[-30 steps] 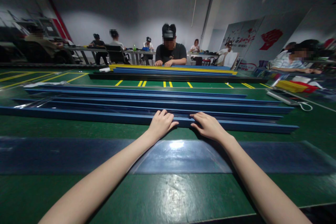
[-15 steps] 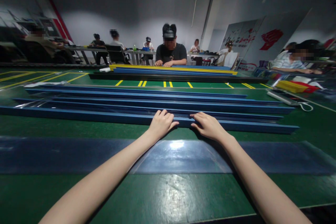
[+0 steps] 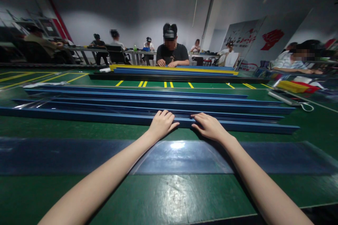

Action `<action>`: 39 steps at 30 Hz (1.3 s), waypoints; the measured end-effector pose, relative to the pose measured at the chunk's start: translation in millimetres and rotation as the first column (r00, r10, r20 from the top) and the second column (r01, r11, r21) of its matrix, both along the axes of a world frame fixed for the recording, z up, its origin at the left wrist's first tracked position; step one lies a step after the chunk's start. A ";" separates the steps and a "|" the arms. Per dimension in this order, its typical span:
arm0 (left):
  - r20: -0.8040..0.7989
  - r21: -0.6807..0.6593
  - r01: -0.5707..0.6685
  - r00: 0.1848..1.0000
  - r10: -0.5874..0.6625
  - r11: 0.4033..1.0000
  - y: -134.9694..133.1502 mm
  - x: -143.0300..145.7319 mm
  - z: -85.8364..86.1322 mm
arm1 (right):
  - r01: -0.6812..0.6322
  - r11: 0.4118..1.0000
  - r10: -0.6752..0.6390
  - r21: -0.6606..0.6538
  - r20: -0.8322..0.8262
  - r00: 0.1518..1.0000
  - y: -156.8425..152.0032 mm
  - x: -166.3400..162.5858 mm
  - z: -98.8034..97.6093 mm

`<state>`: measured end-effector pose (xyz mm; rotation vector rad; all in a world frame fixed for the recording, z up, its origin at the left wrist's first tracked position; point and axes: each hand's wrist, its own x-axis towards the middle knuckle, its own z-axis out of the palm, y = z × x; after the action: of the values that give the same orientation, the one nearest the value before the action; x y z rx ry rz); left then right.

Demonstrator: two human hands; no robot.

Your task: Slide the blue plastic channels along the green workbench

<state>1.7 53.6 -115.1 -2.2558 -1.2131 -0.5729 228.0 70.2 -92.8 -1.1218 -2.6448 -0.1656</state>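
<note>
A long blue rail [image 3: 79,116] lies crosswise on the green table [image 3: 169,197], nearest of several parallel blue rails [image 3: 137,102]. My left hand [image 3: 161,124] rests on its middle with fingers curled over the top edge and thumb against the near side. My right hand [image 3: 210,126] grips the same rail a hand's width to the right, fingers over the top, thumb on the front. Between me and the rail a clear, glossy film strip [image 3: 182,156] lies flat across the table.
A person in a dark shirt [image 3: 171,52] sits opposite at another table with yellow and blue rails [image 3: 174,69]. Other people sit at the left, back and right. A white tube [image 3: 282,98] and red-and-yellow items [image 3: 298,86] lie at the right.
</note>
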 end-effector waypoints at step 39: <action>0.000 0.075 0.022 1.000 -0.022 0.997 -1.3 -0.3 0.7 | 0.127 0.987 -0.136 0.103 0.087 0.987 -4.0 6.4 16.9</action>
<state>1.4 52.3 -114.4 -2.2092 -1.1492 -0.6181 234.4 66.3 -75.9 -1.2858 -2.6105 -0.3776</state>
